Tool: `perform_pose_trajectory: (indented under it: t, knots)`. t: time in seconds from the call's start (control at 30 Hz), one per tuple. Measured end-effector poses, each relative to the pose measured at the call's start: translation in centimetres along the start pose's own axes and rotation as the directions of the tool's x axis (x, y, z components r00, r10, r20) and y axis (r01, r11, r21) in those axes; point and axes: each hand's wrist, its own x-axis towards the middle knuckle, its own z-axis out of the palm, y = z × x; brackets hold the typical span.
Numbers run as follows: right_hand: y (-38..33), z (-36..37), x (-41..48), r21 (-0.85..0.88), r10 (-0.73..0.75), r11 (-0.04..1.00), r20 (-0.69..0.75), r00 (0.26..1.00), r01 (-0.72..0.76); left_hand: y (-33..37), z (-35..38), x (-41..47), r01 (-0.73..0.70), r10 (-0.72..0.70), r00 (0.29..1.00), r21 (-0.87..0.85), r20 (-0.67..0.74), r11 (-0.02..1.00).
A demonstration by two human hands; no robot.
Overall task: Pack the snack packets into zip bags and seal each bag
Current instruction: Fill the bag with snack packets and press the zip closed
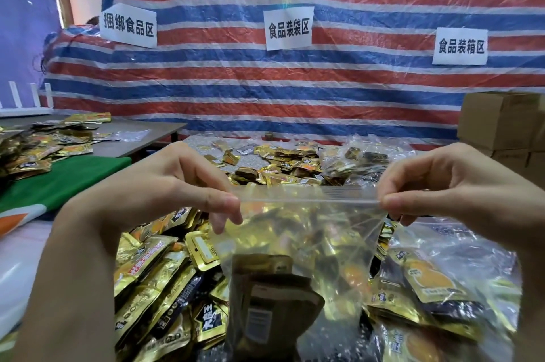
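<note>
Nearest the camera, loose gold snack packets [159,288] are lying heaped under and left of the clear zip bag [309,243]. Already filled bags [442,288] are lying just to its right. The zip bag is hanging in mid-air over this heap, with a brown packet [271,302] sitting upright inside it. The left hand [177,193] is pinching the bag's upper left corner between thumb and fingers. The right hand [442,184] is pinching the upper right corner, so the zip strip is lying taut between them.

Beyond the hands, more packets [283,167] are lying spread over the table. A green cloth [73,178] is lying at the left and cardboard boxes [498,122] are standing stacked at the right. A striped tarp [295,90] bearing paper signs [288,28] is hanging behind.

The lower frame edge is cutting off the bag's bottom. Crinkled, glaring plastic is blurring the rest of its contents, and whether the zip is pressed closed cannot be told. The mouth is facing up, the strip is running left to right, and the bag's long axis is hanging vertically.
</note>
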Motion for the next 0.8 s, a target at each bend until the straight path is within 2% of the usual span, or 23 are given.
perform_pose_trajectory:
  t: [0.1,0.23,0.3,0.37,0.53,0.6,0.8]
  knots:
    - [0.4,0.6,0.8,-0.066,0.089,0.994,0.011,0.996,-0.088,0.0,0.3,0.4,0.048,-0.048,0.999,0.036,-0.009,0.998]
    - [1.0,1.6,1.9,-0.276,0.237,0.934,-0.002,0.971,-0.229,-0.2,0.6,0.7,0.142,-0.145,0.989,0.094,0.018,0.985]
    - [0.7,2.0,2.1,-0.302,0.257,0.919,-0.027,0.966,-0.253,0.0,0.6,0.7,0.144,-0.147,0.989,0.091,0.021,0.985]
    - [0.1,2.5,2.3,-0.333,0.205,0.918,-0.066,0.976,-0.216,0.2,0.7,0.8,0.116,-0.117,0.993,0.063,0.006,0.991]
    - [-1.9,5.9,3.2,-0.484,-0.154,0.869,-0.061,0.986,0.106,0.7,1.8,1.7,0.032,-0.029,0.999,0.07,-0.044,0.997]
    - [-2.1,7.2,3.9,-0.49,-0.195,0.859,-0.05,0.979,0.147,0.8,2.1,2.0,0.006,-0.002,0.999,0.08,-0.052,0.997]
    - [-1.9,8.2,4.6,-0.54,-0.215,0.831,-0.088,0.973,0.135,1.0,2.2,2.0,-0.109,0.119,0.983,0.074,-0.143,0.991]
